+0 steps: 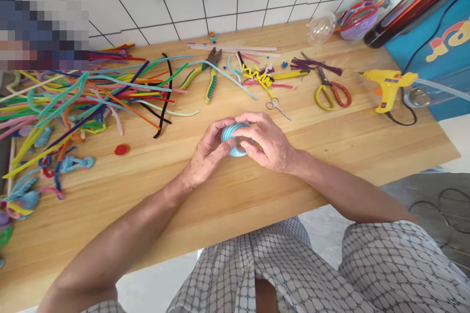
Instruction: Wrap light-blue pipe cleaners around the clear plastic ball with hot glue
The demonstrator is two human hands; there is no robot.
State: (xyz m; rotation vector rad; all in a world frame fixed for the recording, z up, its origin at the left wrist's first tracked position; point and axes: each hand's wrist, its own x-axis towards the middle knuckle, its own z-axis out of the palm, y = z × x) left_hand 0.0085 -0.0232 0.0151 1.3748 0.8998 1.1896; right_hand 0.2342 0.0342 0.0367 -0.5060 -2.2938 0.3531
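Note:
Both my hands meet over the middle of the wooden table [257, 195], closed round a light-blue coil of pipe cleaner [232, 135] wound into a small round shape. My left hand [207, 154] grips its left side with thumb and fingers. My right hand [266, 142] curls over its right side and top, hiding part of the coil.
A big heap of coloured pipe cleaners [73, 98] covers the table's left. Pliers [211, 76], small scissors [276, 106], orange-and-yellow scissors [330, 93], a yellow glue gun [389, 88] and a clear plastic ball [321, 27] lie behind. A red cap [121, 149] sits left of my hands.

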